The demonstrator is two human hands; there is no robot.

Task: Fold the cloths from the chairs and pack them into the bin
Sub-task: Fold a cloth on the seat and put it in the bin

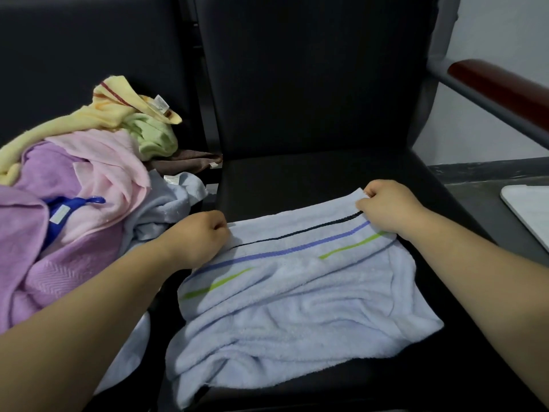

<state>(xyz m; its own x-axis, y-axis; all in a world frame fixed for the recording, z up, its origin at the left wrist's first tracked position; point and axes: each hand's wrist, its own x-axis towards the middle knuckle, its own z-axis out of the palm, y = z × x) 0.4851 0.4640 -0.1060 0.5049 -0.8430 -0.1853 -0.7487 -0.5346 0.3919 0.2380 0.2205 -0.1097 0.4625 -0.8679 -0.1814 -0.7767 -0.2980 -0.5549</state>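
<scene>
Pale blue striped terry towel (297, 292) on black chair seat (312, 173): long axis 8-to-2 o'clock. Left hand (199, 236), right hand (386, 208) pinch far edge corners, equally near.

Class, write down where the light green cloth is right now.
Head view, left side: the green cloth lies heaped on the left chair, under the yellow cloth and behind the pink cloth.

Single head-worn wide-angle view, close above the black chair seat (312, 179); forward and downward
</scene>
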